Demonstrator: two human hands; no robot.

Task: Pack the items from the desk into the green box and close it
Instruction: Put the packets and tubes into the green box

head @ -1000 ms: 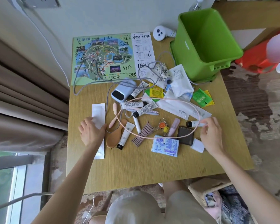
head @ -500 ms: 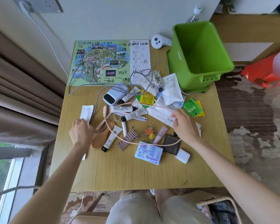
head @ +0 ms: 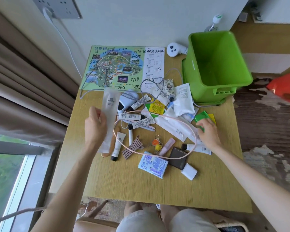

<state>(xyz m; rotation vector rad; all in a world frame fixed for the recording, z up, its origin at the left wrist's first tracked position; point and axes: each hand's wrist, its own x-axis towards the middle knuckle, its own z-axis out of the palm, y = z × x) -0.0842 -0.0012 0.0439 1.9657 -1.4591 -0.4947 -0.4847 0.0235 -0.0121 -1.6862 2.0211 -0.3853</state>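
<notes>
**A:** Your left hand [head: 95,127] has the long white packet [head: 111,104] pinched by one edge, up off the tabletop [head: 157,190], with its long axis running near-to-far. The green box [head: 193,72] sits open at the far right corner. From that hand it's a diagonal reach, far and right, across the whole pile.

**B:** Yeah, but your right hand [head: 208,133] is way nearer. Its fingers are curled down on the green sachet [head: 201,116], which looks like a pinch to me, and the box is pretty much straight far of it. I'd guess that one goes in first.

**A:** Fair. You'll probably want to tip the packet end-down, so it drops in instead of bridging the rim.

**B:** Agreed. The box looks empty so far, and I can't spot the lid for sure.
</notes>
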